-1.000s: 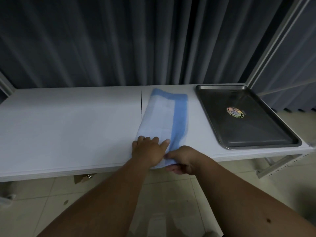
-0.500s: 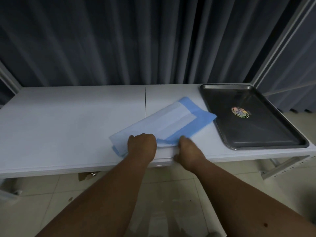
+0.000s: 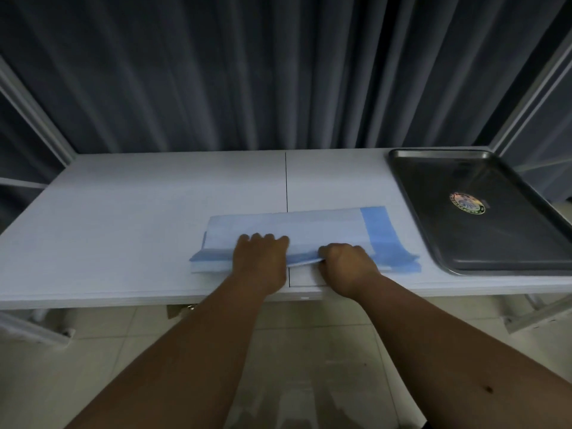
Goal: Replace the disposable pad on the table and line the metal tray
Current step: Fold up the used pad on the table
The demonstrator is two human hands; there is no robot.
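Both hands sat side by side at the near edge of the folded disposable pad (image 3: 297, 233); my left hand (image 3: 259, 262) lay over the fold with its fingers curled down onto the top layer, pressing it to the desk (image 3: 123, 212); my right hand (image 3: 348, 264) was closed on the near edge, and a thin white layer showed lifted under its fingers, so I judged it was pinching that layer to peel it open. The hands were just apart, not touching; the seam of the desk ran between them.

The pad lay flat near the front of the desk, its long axis running left to right, straight across in front of me; its blue border showed at the right end and along the near edge. Because it stretched sideways, I judged the unfolding would go away from me or out to the sides, the left hand anchoring while the right drew the layer.

The metal tray (image 3: 433, 243) stood unlined at the right end of the desk, just beside the pad's right end and nearer my right hand; a round sticker (image 3: 466, 203) sat on its floor.
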